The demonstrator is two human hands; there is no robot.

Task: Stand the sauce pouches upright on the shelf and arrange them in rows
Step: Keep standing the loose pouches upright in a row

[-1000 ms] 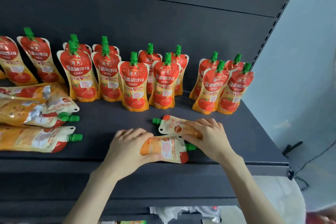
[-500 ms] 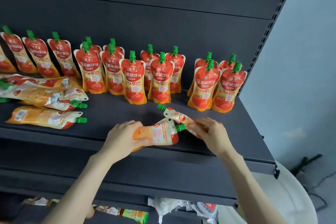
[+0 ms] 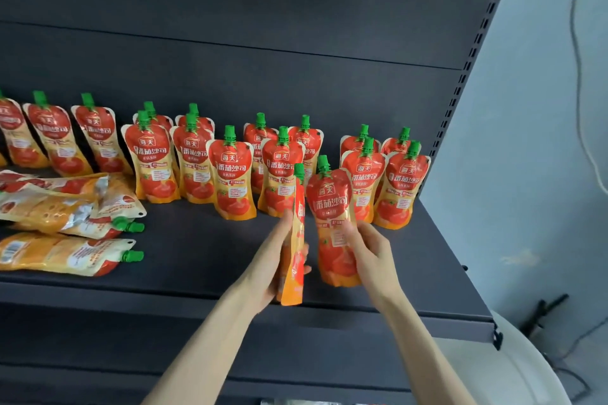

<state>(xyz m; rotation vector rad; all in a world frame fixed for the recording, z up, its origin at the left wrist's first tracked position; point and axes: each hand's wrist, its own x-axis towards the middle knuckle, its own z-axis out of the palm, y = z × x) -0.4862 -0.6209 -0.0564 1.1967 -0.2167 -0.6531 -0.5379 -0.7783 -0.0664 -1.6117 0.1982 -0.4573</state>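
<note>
Lettering (image 3: pixel 330 204) 海天 番茄沙司 fronts the pouch (image 3: pixel 333 256) gripped by the right hand (image 3: pixel 371 256); left hand (image 3: pixel 267 266) grips an edge-on pouch (image 3: pixel 298 217).

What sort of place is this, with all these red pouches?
Probably a shop, or a mock-up of one: a dark display shelf, a slotted upright at its side, and many identical sauce pouches standing label-forward in rows.

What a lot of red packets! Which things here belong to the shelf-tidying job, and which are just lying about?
Belongs to the job:
left hand holding a side-on pouch; right hand holding a front-facing pouch; standing pouches; flat pouches; shelf.

Just lying about:
white cable on the wall; black cables, low on the right.
</note>
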